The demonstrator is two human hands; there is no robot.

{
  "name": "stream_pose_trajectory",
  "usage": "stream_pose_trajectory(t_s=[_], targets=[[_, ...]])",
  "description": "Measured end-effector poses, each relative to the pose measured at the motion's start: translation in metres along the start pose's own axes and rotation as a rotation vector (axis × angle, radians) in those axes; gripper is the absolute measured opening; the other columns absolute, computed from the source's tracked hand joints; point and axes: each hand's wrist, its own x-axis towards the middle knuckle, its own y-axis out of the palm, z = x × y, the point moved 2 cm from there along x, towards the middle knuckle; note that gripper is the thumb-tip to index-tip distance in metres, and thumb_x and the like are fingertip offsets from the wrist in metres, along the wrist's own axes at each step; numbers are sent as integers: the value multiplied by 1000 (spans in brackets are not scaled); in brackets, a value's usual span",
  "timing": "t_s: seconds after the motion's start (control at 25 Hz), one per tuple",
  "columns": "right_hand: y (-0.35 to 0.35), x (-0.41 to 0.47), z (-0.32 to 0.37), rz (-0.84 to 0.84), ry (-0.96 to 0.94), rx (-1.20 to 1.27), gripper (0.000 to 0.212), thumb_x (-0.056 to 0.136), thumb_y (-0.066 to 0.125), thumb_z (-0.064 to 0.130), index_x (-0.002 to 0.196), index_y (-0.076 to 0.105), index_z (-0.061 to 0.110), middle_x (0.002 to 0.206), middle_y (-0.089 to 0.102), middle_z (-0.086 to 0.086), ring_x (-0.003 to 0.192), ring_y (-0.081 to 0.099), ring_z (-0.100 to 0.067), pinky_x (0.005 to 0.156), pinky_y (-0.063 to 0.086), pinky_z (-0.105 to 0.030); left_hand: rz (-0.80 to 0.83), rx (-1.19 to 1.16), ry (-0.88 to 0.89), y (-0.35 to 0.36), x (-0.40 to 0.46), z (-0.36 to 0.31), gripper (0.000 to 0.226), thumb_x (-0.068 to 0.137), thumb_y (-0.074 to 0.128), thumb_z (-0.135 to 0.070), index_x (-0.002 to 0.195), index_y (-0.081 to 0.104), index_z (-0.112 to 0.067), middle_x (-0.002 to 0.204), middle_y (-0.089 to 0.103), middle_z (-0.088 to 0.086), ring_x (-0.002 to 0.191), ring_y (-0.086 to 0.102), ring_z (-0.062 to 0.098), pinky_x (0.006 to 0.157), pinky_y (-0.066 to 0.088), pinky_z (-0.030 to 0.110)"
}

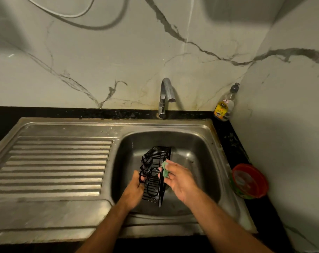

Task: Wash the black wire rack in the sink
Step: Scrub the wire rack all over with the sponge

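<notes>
The black wire rack (153,168) stands on its side inside the steel sink basin (197,148). My left hand (135,189) grips the rack's near left edge, fingers curled through the wires. My right hand (180,181) holds a green scrub pad (165,169) and presses it against the rack's right side. No water runs from the tap (165,97).
A ribbed steel drainboard (54,165) lies left of the basin. A dish soap bottle (225,105) stands in the back right corner of the black counter. A red-rimmed round tub (249,180) sits to the right of the sink. Marble walls close in behind and on the right.
</notes>
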Motion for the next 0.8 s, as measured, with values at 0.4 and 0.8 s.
stream_pose_trajectory(t_s=[0.4, 0.8], targets=[[14, -12, -37, -85, -84, 50, 17, 93, 62, -2, 109, 66, -3, 96, 75, -17, 86, 71, -23, 72, 59, -32, 100, -110, 122, -17, -19, -7, 118, 59, 87, -41, 152, 14, -30, 149, 33, -17, 141, 33, -1, 115, 29, 20], [-5, -12, -8, -190, -340, -699, 20, 89, 69, 11, 86, 77, 29, 85, 77, 2, 72, 74, -15, 71, 60, -33, -230, 23, 150, -15, -20, -3, 102, 60, 89, -42, 146, 35, -30, 136, 52, -16, 126, 50, 0, 110, 39, 20]])
